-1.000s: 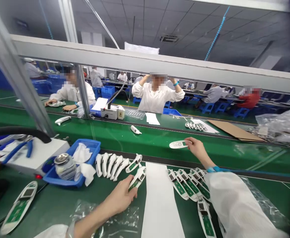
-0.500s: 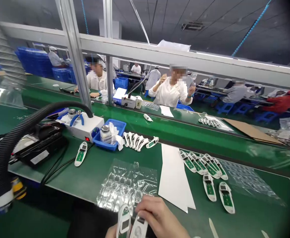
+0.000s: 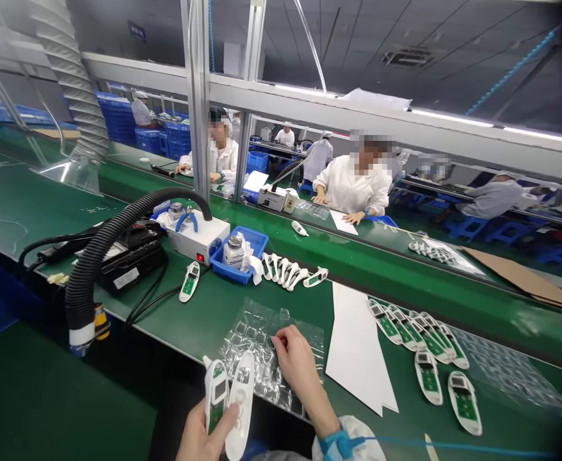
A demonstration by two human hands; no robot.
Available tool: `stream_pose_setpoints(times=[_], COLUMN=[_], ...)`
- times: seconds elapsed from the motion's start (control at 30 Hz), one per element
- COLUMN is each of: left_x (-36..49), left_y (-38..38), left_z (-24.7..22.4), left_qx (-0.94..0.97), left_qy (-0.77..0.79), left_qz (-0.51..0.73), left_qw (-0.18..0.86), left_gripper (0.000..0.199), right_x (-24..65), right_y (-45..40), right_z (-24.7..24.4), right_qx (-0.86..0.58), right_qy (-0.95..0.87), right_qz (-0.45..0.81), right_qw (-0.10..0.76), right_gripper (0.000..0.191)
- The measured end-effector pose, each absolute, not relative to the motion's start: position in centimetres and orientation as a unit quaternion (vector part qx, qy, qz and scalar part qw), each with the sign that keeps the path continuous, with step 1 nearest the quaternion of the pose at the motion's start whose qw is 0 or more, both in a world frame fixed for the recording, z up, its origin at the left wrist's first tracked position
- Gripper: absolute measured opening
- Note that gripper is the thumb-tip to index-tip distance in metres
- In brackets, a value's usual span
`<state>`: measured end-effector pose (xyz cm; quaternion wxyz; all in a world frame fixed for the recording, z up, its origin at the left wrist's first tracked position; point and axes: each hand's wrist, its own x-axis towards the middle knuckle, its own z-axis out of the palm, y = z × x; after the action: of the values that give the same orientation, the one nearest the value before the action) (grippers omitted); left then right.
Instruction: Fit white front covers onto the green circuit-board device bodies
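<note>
At the bottom, my left hand holds two white shell halves of what looks like an ear thermometer. One half has a pointed tip, a display window and a green circuit board inside. Its white front cover stands beside it under my thumb. Over a clear plastic blister tray is my right hand, its thumb and forefinger pinched together. Whatever lies between those fingertips is too small to make out. A blue wrist strap circles my right wrist.
White paper sheets lie right of the tray, then several open shells with boards. Farther back are several white housings, a blue bin with a jar, and a black hose. A co-worker sits across the green bench.
My right hand has left the shell halves and moved up over the blister tray. My left hand has come further into view with both halves. The view has swung left.
</note>
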<state>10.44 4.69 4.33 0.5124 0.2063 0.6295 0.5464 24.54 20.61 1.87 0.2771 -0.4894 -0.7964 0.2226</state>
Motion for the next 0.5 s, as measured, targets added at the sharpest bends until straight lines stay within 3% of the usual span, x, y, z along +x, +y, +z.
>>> stream_pose_setpoints(times=[0.17, 0.33, 0.5], left_x=[10.6, 11.0, 11.1], left_y=[4.8, 5.3, 5.5], left_z=[3.8, 3.8, 3.7], left_qx=[0.194, 0.199, 0.254], left_qy=[0.638, 0.642, 0.645], left_qz=[0.566, 0.567, 0.537], left_qw=[0.486, 0.476, 0.481], left_gripper=[0.052, 0.057, 0.058], right_x=[24.5, 24.6, 23.9], right_y=[19.9, 18.5, 16.3], right_z=[2.0, 4.6, 7.6], right_qx=[-0.479, -0.437, -0.412], right_qy=[-0.792, -0.747, -0.707], right_qz=[0.234, 0.300, 0.452], right_qw=[0.298, 0.401, 0.355], right_gripper=[0.016, 0.020, 0.020])
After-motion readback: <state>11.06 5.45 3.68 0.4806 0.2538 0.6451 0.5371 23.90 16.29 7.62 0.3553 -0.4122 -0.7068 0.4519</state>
